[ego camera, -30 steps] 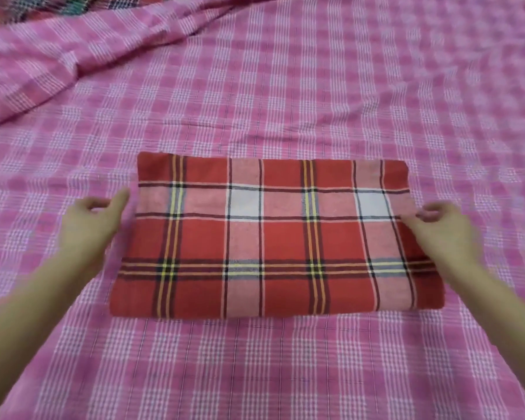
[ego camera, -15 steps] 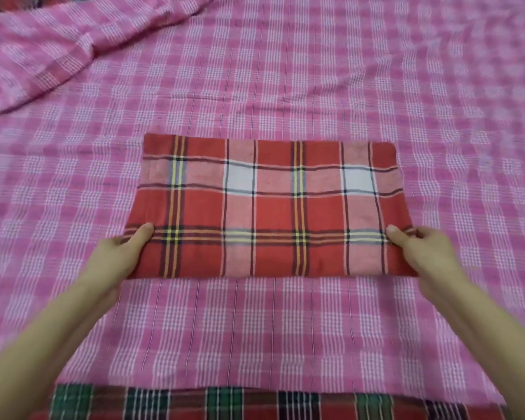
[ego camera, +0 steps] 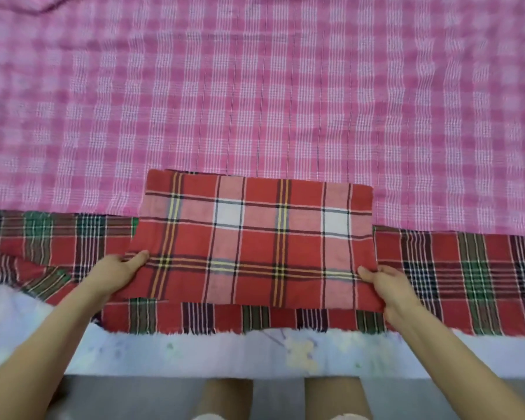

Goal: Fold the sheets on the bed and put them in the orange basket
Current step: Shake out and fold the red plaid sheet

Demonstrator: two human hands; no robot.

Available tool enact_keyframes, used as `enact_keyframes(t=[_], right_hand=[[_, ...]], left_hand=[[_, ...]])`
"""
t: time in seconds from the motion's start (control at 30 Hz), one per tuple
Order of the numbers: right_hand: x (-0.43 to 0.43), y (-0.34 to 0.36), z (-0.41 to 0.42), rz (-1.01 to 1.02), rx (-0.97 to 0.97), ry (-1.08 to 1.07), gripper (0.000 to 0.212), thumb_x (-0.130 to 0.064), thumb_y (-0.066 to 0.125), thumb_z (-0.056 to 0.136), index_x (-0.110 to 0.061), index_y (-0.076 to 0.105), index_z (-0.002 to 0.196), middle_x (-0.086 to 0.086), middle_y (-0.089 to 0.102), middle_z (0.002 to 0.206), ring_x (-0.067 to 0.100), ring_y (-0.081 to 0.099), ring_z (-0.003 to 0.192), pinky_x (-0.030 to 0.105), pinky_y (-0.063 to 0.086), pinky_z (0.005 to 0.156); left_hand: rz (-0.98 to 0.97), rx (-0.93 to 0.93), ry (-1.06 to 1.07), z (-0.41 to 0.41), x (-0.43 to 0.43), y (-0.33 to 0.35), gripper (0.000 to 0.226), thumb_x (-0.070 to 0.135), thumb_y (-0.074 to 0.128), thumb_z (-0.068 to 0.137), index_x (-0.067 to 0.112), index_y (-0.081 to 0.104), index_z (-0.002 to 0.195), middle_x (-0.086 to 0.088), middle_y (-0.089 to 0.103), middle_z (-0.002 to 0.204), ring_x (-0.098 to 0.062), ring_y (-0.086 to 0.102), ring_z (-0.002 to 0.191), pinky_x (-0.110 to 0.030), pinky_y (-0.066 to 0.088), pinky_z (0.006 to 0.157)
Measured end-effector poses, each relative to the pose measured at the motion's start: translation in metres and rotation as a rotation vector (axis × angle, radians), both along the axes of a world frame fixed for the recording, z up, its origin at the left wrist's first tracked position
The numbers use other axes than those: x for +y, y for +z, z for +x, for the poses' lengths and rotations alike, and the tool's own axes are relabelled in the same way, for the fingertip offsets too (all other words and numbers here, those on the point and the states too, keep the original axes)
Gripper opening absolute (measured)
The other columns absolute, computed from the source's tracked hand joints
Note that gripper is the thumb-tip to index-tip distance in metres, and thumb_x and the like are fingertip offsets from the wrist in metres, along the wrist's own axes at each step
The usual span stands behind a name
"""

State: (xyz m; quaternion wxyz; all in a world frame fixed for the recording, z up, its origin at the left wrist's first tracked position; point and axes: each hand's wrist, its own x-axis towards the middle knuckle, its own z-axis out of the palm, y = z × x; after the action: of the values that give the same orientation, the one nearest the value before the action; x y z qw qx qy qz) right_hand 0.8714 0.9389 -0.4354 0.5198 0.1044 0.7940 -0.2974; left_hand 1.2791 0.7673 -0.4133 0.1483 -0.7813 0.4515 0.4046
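The folded sheet lies between my left hand and right hand, partly on the under sheet beneath them, partly on the top sheet beyond.

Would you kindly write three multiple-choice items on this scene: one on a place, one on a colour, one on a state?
1. The folded red plaid sheet sits: A) in a basket B) across the border of the pink checked sheet and the red-and-green plaid sheet C) on the floor.
2. Its thin double stripes are: A) yellow B) blue C) purple.
3. It is: A) untouched B) gripped at both sides C) crumpled.
Answers: B, it overlaps both; A, yellow lines show; B, the left hand and right hand pinch its sides.
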Motion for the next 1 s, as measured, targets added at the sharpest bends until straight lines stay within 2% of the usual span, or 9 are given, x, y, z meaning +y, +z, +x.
enact_keyframes(t=[0.2, 0.3, 0.47, 0.63, 0.7, 0.77, 0.87, 0.93, 1.0], right_hand=[[0.036, 0.002, 0.010, 0.037, -0.015, 0.111, 0.011, 0.007, 0.064, 0.080, -0.004, 0.062, 0.082, 0.018, 0.067, 0.088, 0.025, 0.063, 0.068, 0.029, 0.053, 0.058], [0.043, -0.005, 0.019, 0.012, -0.008, 0.090, 0.018, 0.013, 0.060, 0.077, -0.002, 0.060, 0.088, 0.024, 0.067, 0.099, 0.028, 0.063, 0.072, 0.035, 0.053, 0.067], [0.030, 0.008, 0.028, -0.146, -0.050, 0.080, 0.070, 0.020, 0.050, 0.075, -0.020, 0.043, 0.131, 0.009, 0.065, 0.093, 0.029, 0.063, 0.077, 0.038, 0.052, 0.065], [0.012, 0.053, 0.059, -0.302, -0.025, 0.253, 0.082, 0.025, 0.047, 0.072, -0.027, 0.041, 0.135, 0.007, 0.064, 0.076, 0.019, 0.062, 0.059, 0.030, 0.051, 0.049], [0.003, 0.071, 0.081, -0.395, 0.072, 0.411, 0.089, 0.014, 0.061, 0.069, -0.036, 0.035, 0.138, -0.001, 0.070, 0.082, 0.017, 0.067, 0.068, 0.036, 0.056, 0.060], [-0.006, 0.077, 0.110, -0.362, 0.279, 0.716, 0.098, -0.004, 0.068, 0.068, -0.043, 0.019, 0.144, -0.006, 0.069, 0.087, 0.016, 0.067, 0.072, 0.036, 0.056, 0.065], [-0.023, 0.068, 0.168, -0.165, 0.525, 1.124, 0.103, -0.013, 0.062, 0.078, -0.033, -0.009, 0.150, 0.001, 0.060, 0.107, 0.020, 0.061, 0.077, 0.027, 0.046, 0.061], [-0.034, 0.048, 0.206, -0.089, 0.558, 1.284, 0.105, -0.019, 0.063, 0.081, -0.023, -0.018, 0.149, 0.008, 0.047, 0.131, 0.025, 0.060, 0.096, 0.030, 0.044, 0.070], [-0.046, 0.025, 0.232, -0.042, 0.551, 1.319, 0.107, -0.023, 0.066, 0.083, -0.019, -0.019, 0.149, 0.012, 0.037, 0.139, 0.027, 0.059, 0.103, 0.032, 0.044, 0.074]], left_hand=[[0.147, -0.115, -0.183, 0.023, 0.038, 0.006, 0.047, 0.047, 0.056, 0.089, 0.001, 0.064, 0.087, -0.020, 0.066, 0.085, -0.032, 0.064, 0.077, -0.036, 0.053, 0.074], [-0.240, -0.430, -0.544, 0.010, 0.063, -0.004, 0.047, 0.043, 0.069, 0.080, -0.002, 0.058, 0.088, -0.023, 0.061, 0.082, -0.037, 0.061, 0.076, -0.039, 0.049, 0.065], [-0.758, 0.027, -0.929, -0.115, 0.105, -0.029, 0.061, 0.028, 0.077, 0.069, 0.014, 0.057, 0.125, -0.021, 0.060, 0.114, -0.040, 0.057, 0.103, -0.050, 0.048, 0.085], [-0.486, 0.121, -0.978, -0.170, 0.098, -0.073, 0.064, 0.050, 0.044, 0.084, 0.025, 0.039, 0.142, -0.013, 0.035, 0.149, -0.036, 0.030, 0.138, -0.060, 0.022, 0.109], [-0.427, 0.162, -0.991, -0.167, 0.088, -0.083, 0.068, 0.057, 0.023, 0.085, 0.029, 0.029, 0.146, -0.009, 0.021, 0.155, -0.033, 0.015, 0.144, -0.056, 0.004, 0.113], [-0.456, 0.344, -0.874, -0.155, 0.082, -0.079, 0.062, 0.055, 0.015, 0.090, 0.032, 0.026, 0.147, -0.002, 0.016, 0.157, -0.024, 0.008, 0.146, -0.044, 0.001, 0.116], [-0.339, 0.764, -0.137, -0.125, 0.075, -0.052, 0.041, 0.032, 0.037, 0.101, 0.029, 0.036, 0.143, 0.006, 0.038, 0.146, -0.007, 0.033, 0.133, -0.024, 0.027, 0.107], [-0.231, 0.910, 0.293, -0.103, 0.073, -0.038, 0.044, 0.027, 0.038, 0.101, 0.025, 0.032, 0.145, 0.000, 0.044, 0.142, -0.011, 0.044, 0.126, -0.028, 0.035, 0.105], [-0.195, 0.930, 0.404, -0.089, 0.075, -0.034, 0.047, 0.027, 0.034, 0.102, 0.021, 0.025, 0.148, -0.008, 0.047, 0.139, -0.019, 0.049, 0.123, -0.033, 0.039, 0.104]])
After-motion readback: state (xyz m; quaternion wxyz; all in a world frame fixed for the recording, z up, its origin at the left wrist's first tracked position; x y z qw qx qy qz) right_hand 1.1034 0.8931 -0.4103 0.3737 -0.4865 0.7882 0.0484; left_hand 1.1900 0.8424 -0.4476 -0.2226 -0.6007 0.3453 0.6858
